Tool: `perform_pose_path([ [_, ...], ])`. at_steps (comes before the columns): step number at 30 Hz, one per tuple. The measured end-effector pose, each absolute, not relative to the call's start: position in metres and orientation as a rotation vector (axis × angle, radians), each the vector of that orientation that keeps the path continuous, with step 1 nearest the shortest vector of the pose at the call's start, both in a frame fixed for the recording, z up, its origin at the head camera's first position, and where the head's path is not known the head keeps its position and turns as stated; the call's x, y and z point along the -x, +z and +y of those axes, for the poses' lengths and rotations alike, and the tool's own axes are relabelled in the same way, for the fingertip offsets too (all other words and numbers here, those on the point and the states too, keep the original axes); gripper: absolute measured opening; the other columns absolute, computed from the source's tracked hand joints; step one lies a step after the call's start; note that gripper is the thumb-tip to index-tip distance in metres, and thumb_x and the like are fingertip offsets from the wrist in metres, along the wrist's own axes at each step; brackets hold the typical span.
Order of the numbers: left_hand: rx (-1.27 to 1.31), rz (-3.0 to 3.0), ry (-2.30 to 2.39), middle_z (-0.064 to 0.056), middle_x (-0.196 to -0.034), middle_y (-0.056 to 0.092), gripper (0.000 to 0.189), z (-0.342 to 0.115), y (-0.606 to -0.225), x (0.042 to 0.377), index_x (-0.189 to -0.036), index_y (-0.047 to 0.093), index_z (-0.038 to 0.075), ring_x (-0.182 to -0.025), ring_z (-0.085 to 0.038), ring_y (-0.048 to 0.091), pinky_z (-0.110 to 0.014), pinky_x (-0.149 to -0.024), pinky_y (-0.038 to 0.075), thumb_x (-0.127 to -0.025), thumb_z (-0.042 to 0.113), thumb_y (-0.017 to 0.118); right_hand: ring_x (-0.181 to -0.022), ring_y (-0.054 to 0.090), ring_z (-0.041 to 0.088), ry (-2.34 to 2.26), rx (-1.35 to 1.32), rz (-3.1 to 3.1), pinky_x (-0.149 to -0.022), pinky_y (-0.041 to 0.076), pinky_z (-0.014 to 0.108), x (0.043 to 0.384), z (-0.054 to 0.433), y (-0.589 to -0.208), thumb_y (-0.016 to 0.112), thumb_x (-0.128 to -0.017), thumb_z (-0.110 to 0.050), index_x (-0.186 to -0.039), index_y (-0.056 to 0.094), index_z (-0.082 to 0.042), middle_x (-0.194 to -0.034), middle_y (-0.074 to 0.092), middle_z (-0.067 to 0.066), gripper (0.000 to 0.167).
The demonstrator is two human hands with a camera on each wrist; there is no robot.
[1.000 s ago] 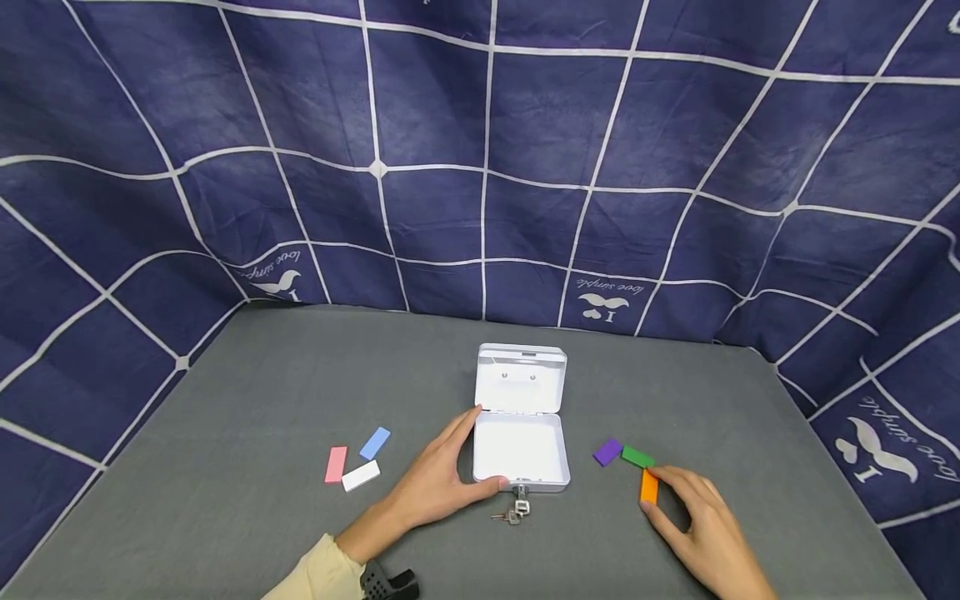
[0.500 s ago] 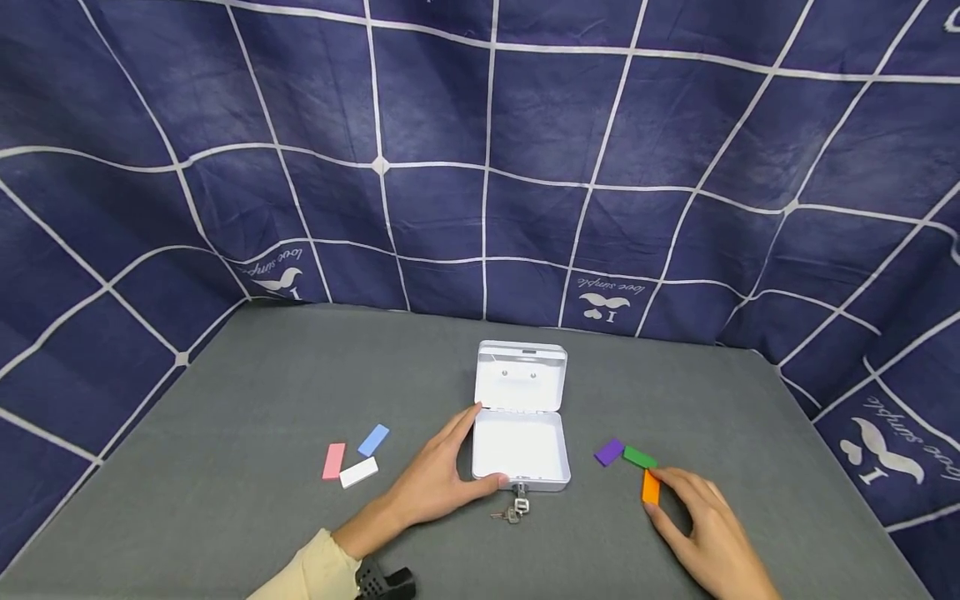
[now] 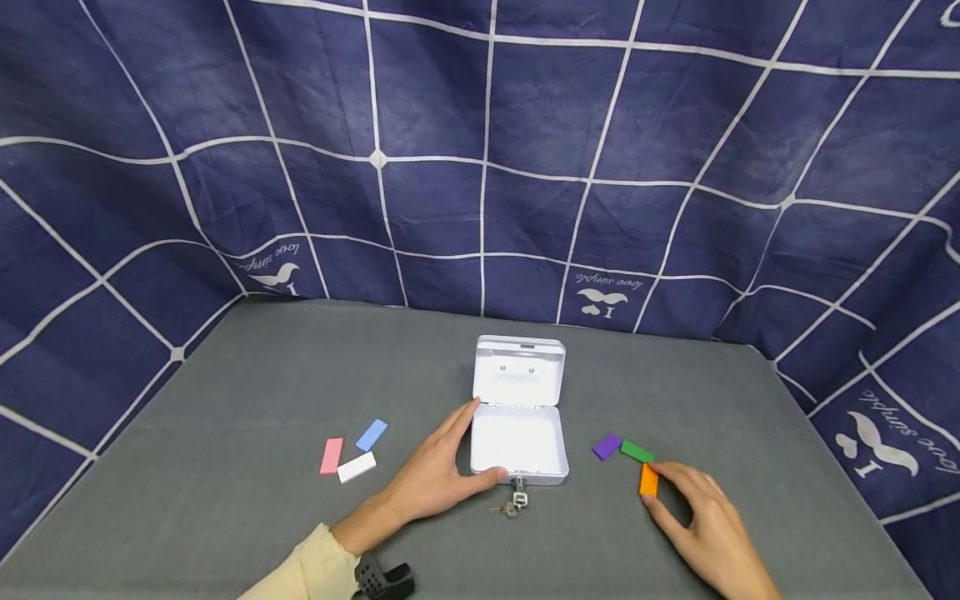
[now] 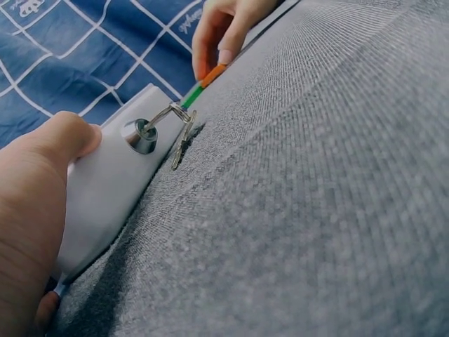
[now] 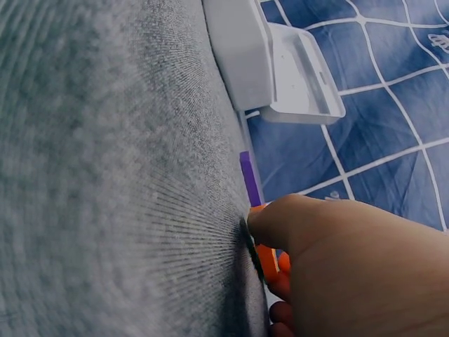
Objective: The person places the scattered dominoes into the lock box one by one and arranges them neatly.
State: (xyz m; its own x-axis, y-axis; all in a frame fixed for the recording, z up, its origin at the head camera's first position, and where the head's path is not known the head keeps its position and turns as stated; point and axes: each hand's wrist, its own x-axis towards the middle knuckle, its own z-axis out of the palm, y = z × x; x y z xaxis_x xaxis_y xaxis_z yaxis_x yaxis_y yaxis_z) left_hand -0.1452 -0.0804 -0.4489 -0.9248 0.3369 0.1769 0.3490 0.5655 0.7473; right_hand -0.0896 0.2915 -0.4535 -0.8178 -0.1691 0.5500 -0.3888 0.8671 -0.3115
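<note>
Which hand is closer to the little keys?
Left. The left hand touches the white box, its thumb near the keys at the lock; the right hand is farther right, pinching the orange block.

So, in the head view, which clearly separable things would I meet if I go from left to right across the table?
Pink block, blue block, left hand, white box, purple block, orange block, right hand. I leave out things that overlap too much sideways.
</note>
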Motion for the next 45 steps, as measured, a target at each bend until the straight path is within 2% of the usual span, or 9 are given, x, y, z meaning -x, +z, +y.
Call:
perform_pose_path([
  [8,0.622,-2.772,-1.292,-0.003,-0.167,0.033,0.107,-0.08,-0.447,0.148,-0.165,0.024,0.016,-0.149,-0.024,0.039,-0.049,-0.117,0.039,-0.084,0.063,0.076,-0.099,0.062,0.022,0.584,-0.419,-2.487,-0.096,0.032,0.007,0.092,0.29,-0.448,0.092,-0.07,-0.008,-0.115,0.075,-0.012,-0.113,0.073,0.004,0.048],
  [23,0.594,-2.789,-1.282,-0.004,-0.167,0.032,0.107,-0.08,-0.444,0.149,-0.166,0.023,0.018,-0.15,-0.026,0.039,-0.051,-0.117,0.039,-0.085,0.064,0.075,-0.1,0.064,0.023,0.588,-0.36,-2.527,-0.092,0.037,0.007,0.094,0.285,-0.439,0.091,-0.075,-0.011,-0.118,0.075,-0.014,-0.114,0.073,0.002,0.046],
  [30,0.607,-2.794,-1.287,-0.006,-0.168,0.031,0.107,-0.082,-0.442,0.148,-0.166,0.023,0.017,-0.15,-0.027,0.037,-0.051,-0.117,0.038,-0.085,0.064,0.074,-0.101,0.062,0.017,0.597,-0.353,-2.537,-0.091,0.036,0.003,0.095,0.283,-0.437,0.09,-0.077,-0.012,-0.118,0.074,-0.013,-0.114,0.073,0.001,0.044],
  [37,0.607,-2.793,-1.283,-0.006,-0.166,0.034,0.106,-0.081,-0.444,0.146,-0.165,0.025,0.016,-0.148,-0.027,0.04,-0.051,-0.116,0.04,-0.084,0.064,0.075,-0.1,0.061,0.009,0.593,-0.365,-2.533,-0.091,0.037,0.005,0.095,0.279,-0.435,0.091,-0.076,-0.012,-0.117,0.075,-0.014,-0.114,0.073,-0.001,0.045],
  [45,0.6,-2.794,-1.288,-0.005,-0.167,0.033,0.106,-0.081,-0.446,0.144,-0.165,0.024,0.018,-0.149,-0.028,0.04,-0.051,-0.116,0.039,-0.084,0.065,0.074,-0.102,0.063,0.014,0.609,-0.454,-2.487,-0.096,0.035,0.003,0.099,0.271,-0.428,0.091,-0.075,-0.012,-0.118,0.075,-0.015,-0.114,0.073,-0.002,0.046],
])
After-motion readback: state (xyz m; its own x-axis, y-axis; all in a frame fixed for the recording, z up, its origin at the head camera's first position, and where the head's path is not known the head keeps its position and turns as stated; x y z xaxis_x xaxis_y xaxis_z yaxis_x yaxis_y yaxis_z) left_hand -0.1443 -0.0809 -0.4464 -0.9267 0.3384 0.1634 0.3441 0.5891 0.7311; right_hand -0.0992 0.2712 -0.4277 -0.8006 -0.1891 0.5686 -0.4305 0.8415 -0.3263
